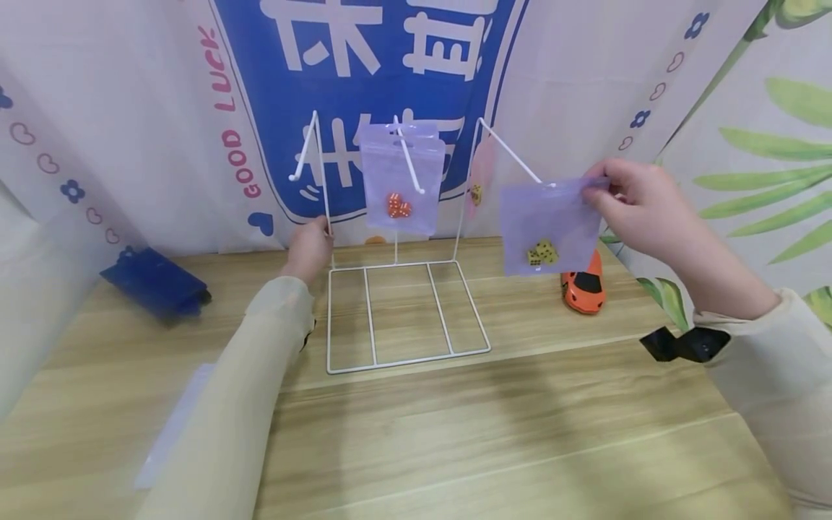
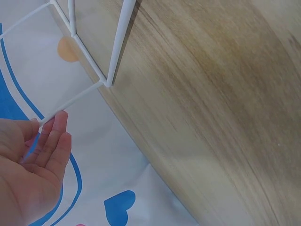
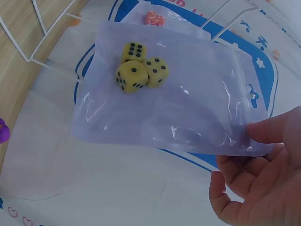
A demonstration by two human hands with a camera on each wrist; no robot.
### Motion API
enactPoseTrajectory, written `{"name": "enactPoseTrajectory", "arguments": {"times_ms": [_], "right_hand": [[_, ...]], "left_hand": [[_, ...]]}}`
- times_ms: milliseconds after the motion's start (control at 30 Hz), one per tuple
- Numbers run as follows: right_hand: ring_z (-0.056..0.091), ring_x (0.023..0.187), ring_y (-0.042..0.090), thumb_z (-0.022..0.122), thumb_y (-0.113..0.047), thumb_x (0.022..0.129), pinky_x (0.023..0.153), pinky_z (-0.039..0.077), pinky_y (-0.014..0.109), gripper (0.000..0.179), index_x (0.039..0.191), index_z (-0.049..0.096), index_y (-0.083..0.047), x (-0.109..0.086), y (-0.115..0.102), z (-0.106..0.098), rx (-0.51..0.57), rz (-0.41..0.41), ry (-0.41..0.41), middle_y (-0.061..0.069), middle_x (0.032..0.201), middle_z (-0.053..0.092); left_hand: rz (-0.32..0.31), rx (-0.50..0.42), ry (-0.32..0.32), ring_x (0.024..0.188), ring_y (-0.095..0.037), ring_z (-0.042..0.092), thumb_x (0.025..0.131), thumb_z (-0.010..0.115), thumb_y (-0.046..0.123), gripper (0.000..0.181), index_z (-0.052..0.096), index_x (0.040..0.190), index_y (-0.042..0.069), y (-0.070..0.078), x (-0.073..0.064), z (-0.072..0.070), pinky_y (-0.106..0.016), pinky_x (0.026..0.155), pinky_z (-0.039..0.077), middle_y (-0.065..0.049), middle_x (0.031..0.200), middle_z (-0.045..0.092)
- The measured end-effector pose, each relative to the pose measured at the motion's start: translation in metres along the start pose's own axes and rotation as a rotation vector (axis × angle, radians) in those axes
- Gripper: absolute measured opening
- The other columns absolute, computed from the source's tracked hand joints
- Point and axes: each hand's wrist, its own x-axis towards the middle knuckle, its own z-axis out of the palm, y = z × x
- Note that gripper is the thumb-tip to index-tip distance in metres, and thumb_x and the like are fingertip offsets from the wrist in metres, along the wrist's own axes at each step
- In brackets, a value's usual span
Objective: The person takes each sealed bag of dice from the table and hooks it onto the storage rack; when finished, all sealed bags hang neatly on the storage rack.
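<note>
A white wire display rack [image 1: 408,367] with three hooks stands on the table. My left hand [image 1: 310,249] pinches its left upright low down, thumb and fingertips on the wire [image 2: 70,101]. With my right hand [image 1: 640,206] I hold a translucent purple zip bag [image 1: 520,217] by its upper right corner. Several yellow dice [image 3: 132,75] lie in that bag. Its top edge is at the tip of the right hook [image 1: 513,153]; whether the hook passes through it I cannot tell. Purple bags [image 1: 416,170] with orange dice [image 1: 398,206] hang on the middle hook.
An orange toy car [image 1: 585,289] sits behind the held bag. Right of the middle bags is a pinkish bag [image 1: 481,170] with yellow dice. At the left lie a blurred dark blue object [image 1: 156,282] and a pale purple flat piece [image 1: 172,430]. A printed curtain [image 1: 162,144] hangs behind.
</note>
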Motion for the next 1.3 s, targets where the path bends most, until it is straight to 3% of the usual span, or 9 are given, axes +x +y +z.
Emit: {"name": "enactPoseTrajectory", "arguments": {"times_ms": [200,367,600,767,867,967,1133,1300], "right_hand": [[0.048,0.078,0.026,0.048,-0.009,0.093,0.055,0.037,0.017,0.019,0.101,0.057,0.005,0.009,0.007,0.007,0.019,0.091,-0.064,0.022,0.099,0.057],[0.050,0.081,0.028,0.047,-0.010,0.094,0.054,0.038,0.017,0.021,0.103,0.057,0.006,0.017,0.010,0.015,0.036,0.093,-0.083,0.023,0.101,0.057],[0.047,0.066,0.026,0.046,-0.011,0.094,0.049,0.036,0.023,0.022,0.103,0.058,0.004,0.040,0.010,0.031,-0.024,0.097,-0.075,0.020,0.092,0.059],[0.046,0.068,0.024,0.043,-0.015,0.096,0.052,0.039,0.027,0.026,0.109,0.055,0.004,0.060,0.010,0.040,-0.048,0.159,-0.110,0.018,0.093,0.056],[0.045,0.063,0.021,0.043,-0.013,0.095,0.051,0.038,0.026,0.025,0.106,0.054,0.006,0.070,0.012,0.045,-0.058,0.146,-0.097,0.017,0.084,0.054],[0.046,0.062,0.021,0.042,-0.010,0.094,0.049,0.038,0.024,0.025,0.106,0.054,0.008,0.078,0.013,0.050,-0.055,0.149,-0.084,0.019,0.087,0.055],[0.054,0.083,0.031,0.039,-0.009,0.095,0.063,0.046,0.031,0.029,0.114,0.050,0.010,0.088,0.012,0.058,-0.065,0.203,-0.087,0.026,0.105,0.056],[0.051,0.093,0.035,0.037,-0.008,0.095,0.078,0.046,0.040,0.031,0.118,0.048,0.010,0.097,0.012,0.064,-0.074,0.229,-0.081,0.026,0.109,0.054]], "left_hand": [[0.002,-0.001,0.003,0.087,-0.033,0.054,0.093,0.042,0.003,0.012,0.052,0.100,-0.001,-0.003,0.000,-0.001,-0.044,0.076,0.046,-0.020,0.096,0.059],[-0.003,-0.003,-0.002,0.087,-0.032,0.054,0.093,0.042,0.003,0.012,0.052,0.100,-0.001,-0.004,0.000,-0.001,-0.043,0.076,0.046,-0.020,0.096,0.058],[0.002,-0.008,0.005,0.086,-0.032,0.054,0.093,0.041,0.002,0.013,0.052,0.100,-0.002,-0.006,0.001,-0.002,-0.043,0.076,0.046,-0.020,0.096,0.058],[0.011,-0.002,0.003,0.086,-0.032,0.054,0.094,0.042,0.003,0.012,0.052,0.100,-0.001,-0.007,0.003,-0.003,-0.043,0.077,0.046,-0.020,0.095,0.058],[0.015,0.002,-0.001,0.086,-0.032,0.054,0.093,0.042,0.003,0.012,0.052,0.100,-0.001,-0.006,0.003,-0.003,-0.043,0.077,0.046,-0.020,0.095,0.058],[0.017,0.006,-0.006,0.086,-0.032,0.055,0.094,0.043,0.003,0.012,0.052,0.099,-0.001,-0.005,0.004,-0.002,-0.043,0.077,0.046,-0.019,0.095,0.058],[0.007,0.002,-0.014,0.085,-0.031,0.054,0.094,0.042,0.004,0.012,0.052,0.100,-0.001,-0.005,0.004,0.000,-0.043,0.076,0.046,-0.019,0.094,0.058],[0.013,0.005,-0.002,0.087,-0.032,0.055,0.093,0.042,0.002,0.011,0.051,0.098,-0.001,-0.004,0.003,0.001,-0.043,0.077,0.046,-0.019,0.095,0.059]]}}
